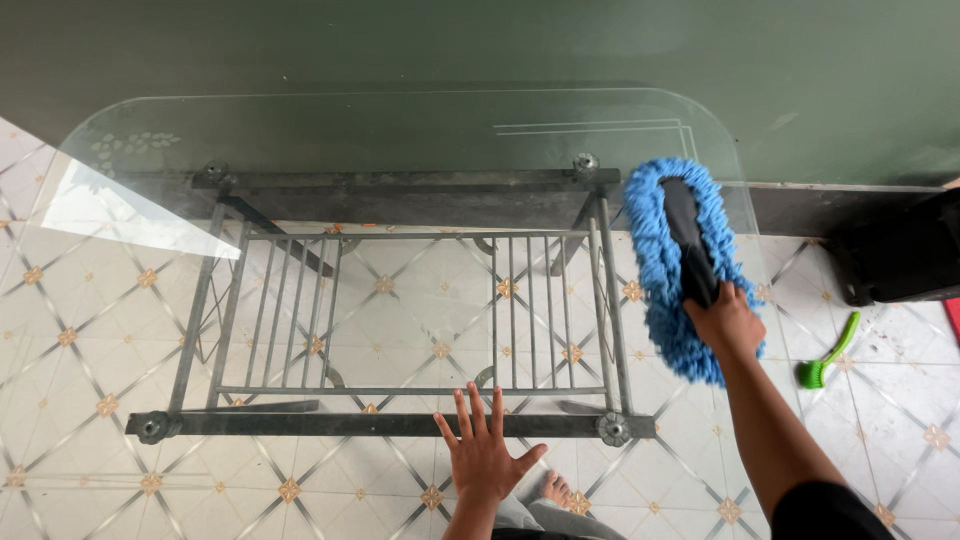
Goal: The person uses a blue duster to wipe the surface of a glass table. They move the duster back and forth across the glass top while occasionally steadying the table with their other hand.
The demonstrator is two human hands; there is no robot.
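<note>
— Where's the duster (668, 262)?
— Clenched in your right hand (727, 322) by its handle, long axis running away from you, resting on the glass tabletop (400, 130).
— And the other?
— Your left hand (483, 452) lies flat, fingers spread, holding nothing.

Fluffy blue duster (668, 262) flat on glass tabletop (400, 130)
</note>
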